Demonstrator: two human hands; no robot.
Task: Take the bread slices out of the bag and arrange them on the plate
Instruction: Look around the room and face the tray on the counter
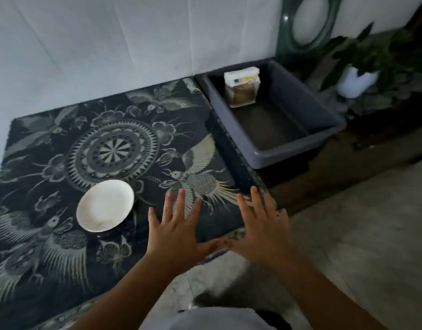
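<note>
Both hands are held flat, palms down, over the near right corner of a surface (133, 110) covered by a dark cloth printed with birds and a round medallion. The left hand (179, 231) and the right hand (264, 232) are spread with fingers (180, 202) wide apart and nothing gripped; the thumbs meet or nearly meet between them. A white plate (105, 206) is seen on the cloth at about 9 o'clock from the left hand, bare of bread. The bread bag (242, 88) is found at roughly 1 o'clock from the hands, well apart from them, standing upright in the far corner of a grey bin (300, 141) just beside the surface's right edge. Its long axis runs vertically, white top upward, brown slices showing through the lower part. A potted plant (362, 67) is seen beyond the bin.
</note>
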